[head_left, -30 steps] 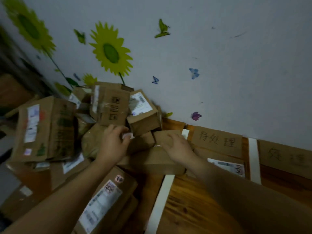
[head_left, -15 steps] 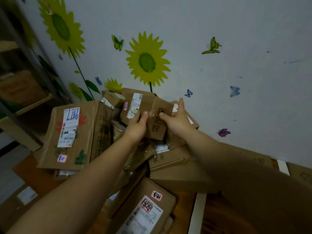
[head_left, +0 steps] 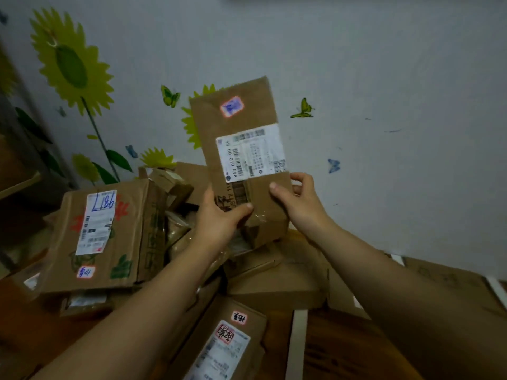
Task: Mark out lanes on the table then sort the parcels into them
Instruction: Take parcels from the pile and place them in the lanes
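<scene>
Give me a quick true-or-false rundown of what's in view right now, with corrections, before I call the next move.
1. The left hand and right hand both grip one parcel, held upright. True.
2. That parcel's face is blank. False: it carries a white label and a small red-edged sticker.
3. A white tape strip lies on the table. True.
4. The wall is bare. False: it has decals, among them a sunflower and a butterfly.
</scene>
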`<action>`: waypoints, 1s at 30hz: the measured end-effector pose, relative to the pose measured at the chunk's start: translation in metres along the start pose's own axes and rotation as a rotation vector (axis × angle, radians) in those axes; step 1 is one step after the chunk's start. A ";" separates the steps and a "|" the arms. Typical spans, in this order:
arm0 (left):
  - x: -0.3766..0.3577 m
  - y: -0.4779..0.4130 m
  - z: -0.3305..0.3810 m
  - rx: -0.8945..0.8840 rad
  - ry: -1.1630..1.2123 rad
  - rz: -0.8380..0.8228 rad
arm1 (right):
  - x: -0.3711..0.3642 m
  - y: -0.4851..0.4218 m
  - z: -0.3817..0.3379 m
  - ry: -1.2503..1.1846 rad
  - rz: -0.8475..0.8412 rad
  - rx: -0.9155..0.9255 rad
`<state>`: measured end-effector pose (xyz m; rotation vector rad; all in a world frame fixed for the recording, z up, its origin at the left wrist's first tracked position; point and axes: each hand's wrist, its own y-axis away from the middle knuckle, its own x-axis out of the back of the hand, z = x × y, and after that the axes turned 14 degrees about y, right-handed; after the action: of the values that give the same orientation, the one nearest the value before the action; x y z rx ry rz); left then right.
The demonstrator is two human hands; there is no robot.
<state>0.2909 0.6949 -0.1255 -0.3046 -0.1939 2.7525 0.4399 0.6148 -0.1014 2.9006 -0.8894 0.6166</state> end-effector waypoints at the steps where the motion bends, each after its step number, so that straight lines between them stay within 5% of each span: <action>1: -0.006 0.003 0.004 0.013 0.051 -0.041 | 0.010 0.009 0.002 -0.040 0.008 -0.001; 6: -0.037 0.025 0.027 0.111 0.277 -0.327 | 0.065 0.053 0.013 -0.111 0.047 0.031; 17: -0.115 0.115 0.034 0.208 0.269 -0.514 | 0.208 0.131 0.012 -0.054 0.153 0.109; 23: -0.127 0.153 0.014 0.463 0.126 -0.536 | 0.239 0.167 0.071 -0.150 0.274 -0.029; 25: -0.126 0.161 0.004 0.507 0.053 -0.476 | 0.242 0.178 0.096 -0.150 0.270 -0.131; 30: -0.147 0.166 -0.042 0.504 0.137 0.054 | 0.206 0.205 0.155 -0.190 0.273 -0.449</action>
<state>0.3786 0.4912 -0.1681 -0.3581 0.5411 2.7008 0.5395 0.3106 -0.1787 2.4793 -1.2701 0.1225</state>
